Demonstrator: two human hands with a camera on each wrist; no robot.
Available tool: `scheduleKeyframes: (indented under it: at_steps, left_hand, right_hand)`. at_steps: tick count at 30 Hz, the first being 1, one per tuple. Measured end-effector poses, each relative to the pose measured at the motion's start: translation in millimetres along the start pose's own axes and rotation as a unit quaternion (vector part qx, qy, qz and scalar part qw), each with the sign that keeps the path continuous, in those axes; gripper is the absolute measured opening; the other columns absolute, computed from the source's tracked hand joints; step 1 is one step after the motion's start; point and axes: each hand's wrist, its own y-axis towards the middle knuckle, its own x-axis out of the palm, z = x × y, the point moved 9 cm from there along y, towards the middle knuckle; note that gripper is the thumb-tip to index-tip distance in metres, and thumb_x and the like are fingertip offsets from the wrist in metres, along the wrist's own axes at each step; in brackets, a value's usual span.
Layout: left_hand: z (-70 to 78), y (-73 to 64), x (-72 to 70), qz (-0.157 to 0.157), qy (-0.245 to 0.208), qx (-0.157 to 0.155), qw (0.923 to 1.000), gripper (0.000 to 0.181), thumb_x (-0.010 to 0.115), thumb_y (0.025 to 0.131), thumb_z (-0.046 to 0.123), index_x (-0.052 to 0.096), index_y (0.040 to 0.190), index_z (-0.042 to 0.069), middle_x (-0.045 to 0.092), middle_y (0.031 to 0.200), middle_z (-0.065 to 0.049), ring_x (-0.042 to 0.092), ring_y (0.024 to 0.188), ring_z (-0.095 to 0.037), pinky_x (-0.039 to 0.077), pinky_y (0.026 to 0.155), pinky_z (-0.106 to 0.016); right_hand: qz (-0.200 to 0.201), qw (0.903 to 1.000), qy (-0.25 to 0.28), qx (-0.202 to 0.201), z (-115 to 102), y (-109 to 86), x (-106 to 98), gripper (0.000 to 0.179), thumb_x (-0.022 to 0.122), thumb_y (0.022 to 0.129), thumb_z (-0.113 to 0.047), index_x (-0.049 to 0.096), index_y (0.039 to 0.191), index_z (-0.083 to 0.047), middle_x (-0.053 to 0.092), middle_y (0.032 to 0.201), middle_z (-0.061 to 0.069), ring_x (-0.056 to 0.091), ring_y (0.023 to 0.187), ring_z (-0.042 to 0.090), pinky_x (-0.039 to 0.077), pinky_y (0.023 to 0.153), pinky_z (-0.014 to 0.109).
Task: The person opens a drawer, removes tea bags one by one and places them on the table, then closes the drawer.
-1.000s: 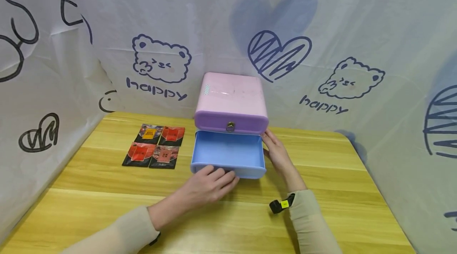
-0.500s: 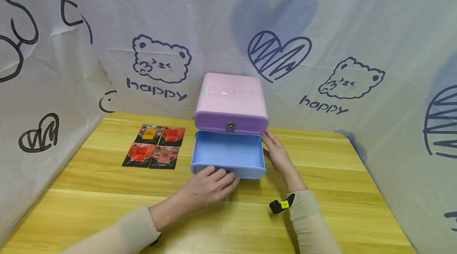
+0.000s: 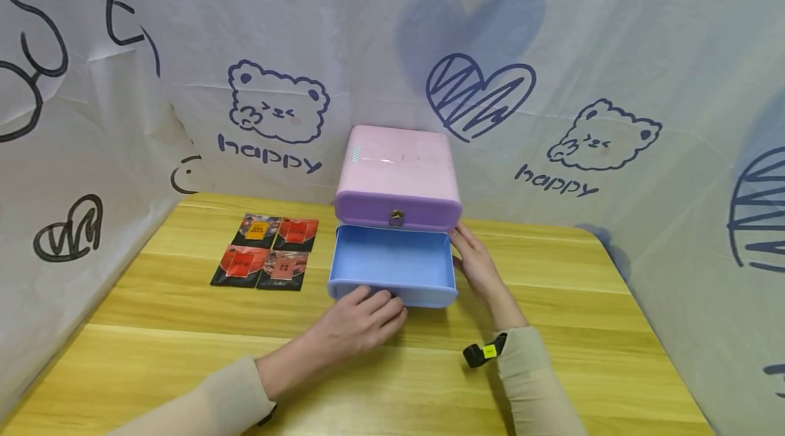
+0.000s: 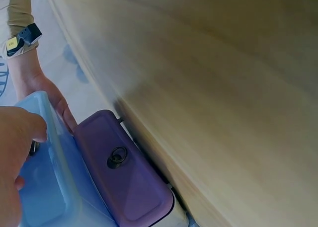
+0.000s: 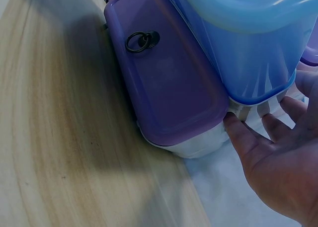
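Seemingly, the left hand (image 3: 357, 324) holds the drawer (image 3: 431, 297) by its obscured pull (image 4: 34, 148); the right hand (image 3: 480, 271), fingers outstretched, touches the cabinet (image 3: 400, 162).

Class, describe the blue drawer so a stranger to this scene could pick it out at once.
On the wooden table, find the pink-topped cabinet. At its front, the person's left hand holds the blue drawer, between the upper purple drawer and the lower purple drawer. Of these three, it is the only blue one and the only one pulled open.

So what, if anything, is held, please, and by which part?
The left hand holds the blue drawer by its front, at the pull; the right hand touches the cabinet.
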Motion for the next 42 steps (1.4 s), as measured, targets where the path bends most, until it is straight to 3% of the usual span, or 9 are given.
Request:
scheduleKeyframes:
  at_steps: [18, 33, 42]
  left_hand:
    - [-7.3, 2.0, -4.5, -0.008, -0.051, -0.012, 0.9986, 0.047, 0.032, 0.107, -0.001, 0.077, 0.109, 0.012, 0.069, 0.114, -0.005, 0.066, 0.099, -0.019, 0.058, 0.084, -0.026]
    - [-17.3, 7.8, -10.7, 0.033, -0.034, -0.02, 0.9987, 0.042, 0.035, 0.103, -0.004, 0.074, 0.103, 0.01, 0.07, 0.108, -0.005, 0.066, 0.092, -0.018, 0.059, 0.082, -0.025]
    - [-23.5, 9.6, -3.9, 0.014, -0.059, -0.039, 0.9974, 0.037, 0.04, 0.104, 0.0, 0.075, 0.11, 0.008, 0.07, 0.109, -0.005, 0.067, 0.095, -0.019, 0.059, 0.085, -0.026]
  right_hand:
    - [-0.004, 1.0, -0.004, -0.003, -0.3, -0.5, 0.2, 0.062, 0.048, 0.11, -0.043, 0.032, 0.165, -0.018, 0.026, 0.171, 0.007, 0.028, 0.156, 0.031, 0.03, 0.122, 0.058]
    - [0.002, 1.0, 0.009, 0.0, 1.7, 0.8, -0.9, 0.061, 0.048, 0.11, -0.039, 0.033, 0.164, -0.016, 0.027, 0.17, 0.008, 0.028, 0.156, 0.03, 0.029, 0.123, 0.056]
    - [0.002, 0.9999, 0.011, 0.003, 2.6, 1.1, -0.6, 0.061, 0.049, 0.11, -0.038, 0.033, 0.164, -0.016, 0.027, 0.17, 0.008, 0.028, 0.155, 0.03, 0.029, 0.123, 0.056]
